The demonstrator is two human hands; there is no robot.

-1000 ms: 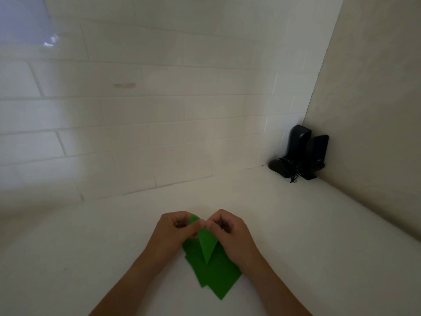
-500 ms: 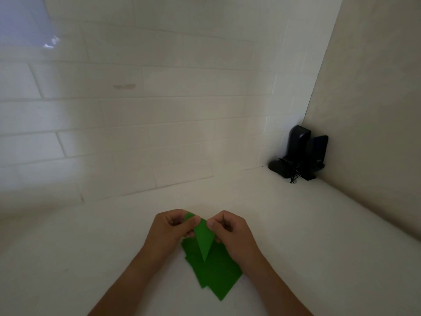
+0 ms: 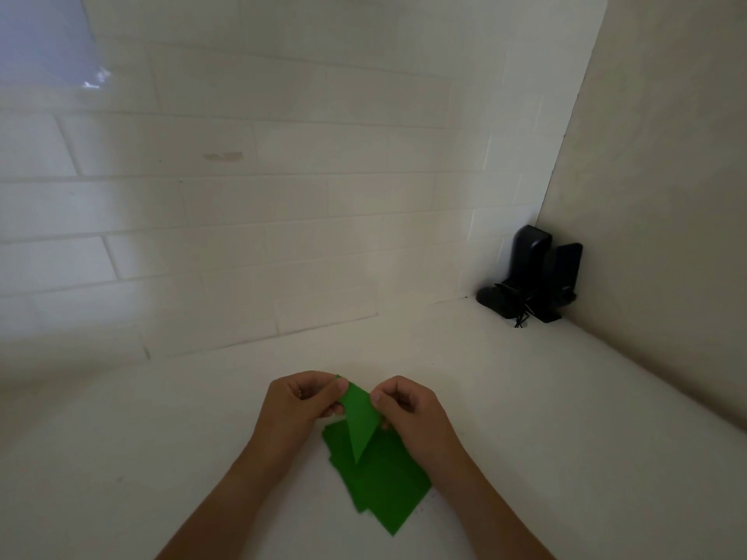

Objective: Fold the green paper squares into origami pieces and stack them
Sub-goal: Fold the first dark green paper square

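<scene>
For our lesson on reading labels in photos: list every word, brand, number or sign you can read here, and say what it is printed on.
None can be read.
green paper piece in the hands: plain, no print.
green paper squares: plain.
black devices in the corner: too dark to show any marking.
tiled wall: no text.

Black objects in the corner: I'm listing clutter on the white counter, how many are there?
3, as far as shapes show: a tall rounded black unit, a boxy black unit right of it, and a low black piece in front with a cord. More may be hidden.
</scene>
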